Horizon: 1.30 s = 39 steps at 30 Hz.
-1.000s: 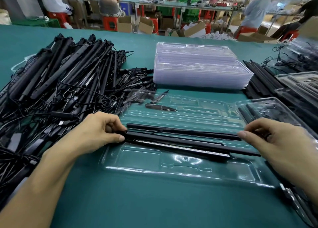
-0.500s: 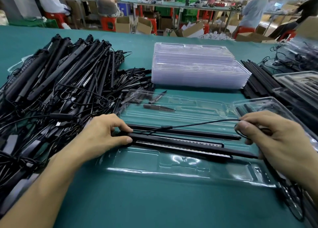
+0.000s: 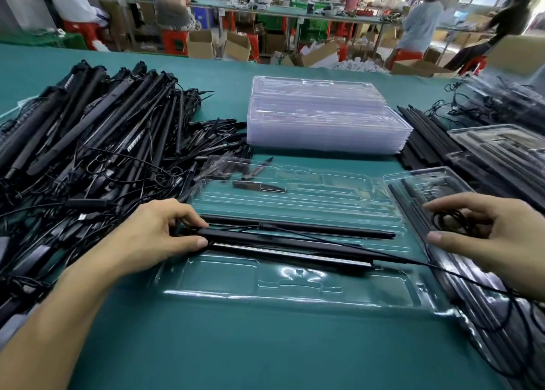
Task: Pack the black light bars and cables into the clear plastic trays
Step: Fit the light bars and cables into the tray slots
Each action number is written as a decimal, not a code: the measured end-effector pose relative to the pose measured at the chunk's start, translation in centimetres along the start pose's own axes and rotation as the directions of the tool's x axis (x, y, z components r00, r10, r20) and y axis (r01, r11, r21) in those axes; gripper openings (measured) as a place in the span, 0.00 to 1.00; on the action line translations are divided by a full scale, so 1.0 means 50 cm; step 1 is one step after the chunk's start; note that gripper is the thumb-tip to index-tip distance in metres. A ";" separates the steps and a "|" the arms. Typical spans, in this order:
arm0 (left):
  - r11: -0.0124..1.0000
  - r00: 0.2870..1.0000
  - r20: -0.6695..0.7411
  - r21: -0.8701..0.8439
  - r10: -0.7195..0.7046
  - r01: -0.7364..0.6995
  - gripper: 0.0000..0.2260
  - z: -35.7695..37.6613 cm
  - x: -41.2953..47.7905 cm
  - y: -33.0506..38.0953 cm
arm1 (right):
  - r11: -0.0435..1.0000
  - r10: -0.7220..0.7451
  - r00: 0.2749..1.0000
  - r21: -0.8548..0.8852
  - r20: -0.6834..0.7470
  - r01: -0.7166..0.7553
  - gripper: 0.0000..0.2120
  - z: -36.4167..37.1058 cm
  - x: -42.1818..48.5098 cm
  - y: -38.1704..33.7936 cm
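A clear plastic tray [image 3: 295,289] lies open on the green table in front of me. Across its middle lie two black light bars: a thin one [image 3: 309,227] behind and a wider one with a pale LED strip [image 3: 280,249] in front. My left hand [image 3: 153,233] pinches the left end of the wider bar between thumb and fingers. My right hand [image 3: 486,233] hovers beyond the tray's right end with a coiled black cable [image 3: 454,221] looped inside its curled fingers. A thin strand of that cable [image 3: 383,254] runs slack from the bars toward the right.
A big heap of black bars and cables [image 3: 97,148] fills the left side. A stack of clear trays [image 3: 324,118] stands behind. Loose black bars [image 3: 427,142] and filled trays [image 3: 501,148] crowd the right; one filled tray [image 3: 427,183] lies under my right hand.
My right hand has drawn the cable off the bars and moved right, gathering it into a coil. The strand, raised half a second ago, now lies lower. My left hand stays put.
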<state>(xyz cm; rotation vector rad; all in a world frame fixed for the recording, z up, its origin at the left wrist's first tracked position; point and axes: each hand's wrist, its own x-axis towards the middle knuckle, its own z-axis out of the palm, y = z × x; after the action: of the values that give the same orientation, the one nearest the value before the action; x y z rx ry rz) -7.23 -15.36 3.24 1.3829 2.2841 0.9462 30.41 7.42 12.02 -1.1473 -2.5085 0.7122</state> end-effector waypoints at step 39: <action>0.978 0.974 -0.167 -0.115 0.156 -0.176 0.08 0.072 0.002 0.022 | 0.977 0.129 0.990 -0.166 -0.060 -0.137 0.11 0.088 -0.098 0.001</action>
<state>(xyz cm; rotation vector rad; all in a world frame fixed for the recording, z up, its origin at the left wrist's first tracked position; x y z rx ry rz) -4.51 -13.57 1.33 1.5103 2.1964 1.2742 31.60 2.29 8.04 -1.3842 -2.5088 0.5030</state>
